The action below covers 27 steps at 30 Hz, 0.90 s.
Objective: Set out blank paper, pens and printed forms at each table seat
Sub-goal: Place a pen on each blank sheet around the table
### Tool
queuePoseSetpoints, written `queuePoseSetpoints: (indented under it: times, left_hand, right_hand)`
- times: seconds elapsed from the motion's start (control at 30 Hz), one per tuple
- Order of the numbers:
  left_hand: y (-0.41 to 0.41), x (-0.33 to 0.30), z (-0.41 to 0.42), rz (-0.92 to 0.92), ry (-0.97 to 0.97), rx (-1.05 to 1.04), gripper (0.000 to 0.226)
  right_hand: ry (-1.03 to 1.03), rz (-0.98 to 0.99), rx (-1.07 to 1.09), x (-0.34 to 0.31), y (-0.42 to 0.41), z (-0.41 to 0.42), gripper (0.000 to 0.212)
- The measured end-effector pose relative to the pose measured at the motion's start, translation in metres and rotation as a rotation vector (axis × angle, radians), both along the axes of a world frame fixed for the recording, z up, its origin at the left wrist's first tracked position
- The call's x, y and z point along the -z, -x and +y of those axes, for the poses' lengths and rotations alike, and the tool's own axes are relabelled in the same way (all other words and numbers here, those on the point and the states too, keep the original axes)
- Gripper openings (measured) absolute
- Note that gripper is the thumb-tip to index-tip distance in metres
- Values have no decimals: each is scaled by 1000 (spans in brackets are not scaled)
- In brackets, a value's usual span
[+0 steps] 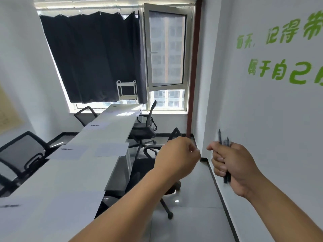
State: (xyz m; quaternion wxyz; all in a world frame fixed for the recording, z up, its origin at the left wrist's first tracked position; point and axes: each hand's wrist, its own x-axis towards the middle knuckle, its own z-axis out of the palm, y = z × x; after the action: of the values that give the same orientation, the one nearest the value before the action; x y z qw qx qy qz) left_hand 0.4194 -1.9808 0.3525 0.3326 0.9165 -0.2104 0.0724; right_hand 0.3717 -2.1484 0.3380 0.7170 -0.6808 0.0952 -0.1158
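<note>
My right hand point(232, 166) grips a bundle of dark pens point(224, 142), tips up, to the right of the long white table point(70, 175). My left hand point(178, 156) is raised beside it with fingers curled; nothing shows in them. Sheets of paper lie at the seats: one on the right side point(111, 149), one opposite it point(70, 152) with a pen point(67, 149) on top. Further sheets point(95, 127) carry pens point(94, 125) toward the window. Another pen point(10, 205) lies on the near left sheet.
Black mesh office chairs stand on both sides: one point(145, 130) near the window, one point(150, 172) under my left arm, one point(22, 154) on the left. A white trolley point(126, 91) stands by the dark curtain. A white wall with green lettering point(279, 119) is close on the right.
</note>
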Motion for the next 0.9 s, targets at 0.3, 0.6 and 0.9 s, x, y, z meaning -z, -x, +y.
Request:
queuePoseSetpoints:
  times: [0.3, 0.6, 0.9]
  left_hand:
    - [-131, 15, -26, 37, -8, -356, 23]
    - [-195, 49, 63, 162, 80, -781, 18]
    - [-255, 107, 174, 295, 193, -1011, 16]
  right_hand:
    - [-14, 1, -353, 8, -206, -39, 24]
    - [-14, 72, -779, 29, -334, 73, 18]
    - [80, 214, -988, 77, -418, 203, 19]
